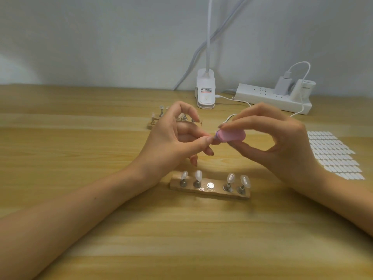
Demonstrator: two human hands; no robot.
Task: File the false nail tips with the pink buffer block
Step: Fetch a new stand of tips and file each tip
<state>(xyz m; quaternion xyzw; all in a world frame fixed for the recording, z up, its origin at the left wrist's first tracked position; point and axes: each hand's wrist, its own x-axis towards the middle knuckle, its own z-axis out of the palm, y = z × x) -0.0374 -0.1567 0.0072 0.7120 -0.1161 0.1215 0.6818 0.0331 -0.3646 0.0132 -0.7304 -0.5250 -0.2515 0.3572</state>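
Your right hand (268, 142) pinches the pink buffer block (232, 136) against a nail tip (215, 136) pinched between your left hand's (173, 138) fingertips.

Likely home nail-craft desk: wooden table (80, 229), clip lamp (205, 91), power strip (272, 99), nail-tip stands (210, 187).

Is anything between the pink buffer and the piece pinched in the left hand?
Nothing visible does. The pink buffer block, pinched in the right hand, sits right at the left hand's fingertips, which mostly hide the piece they pinch.
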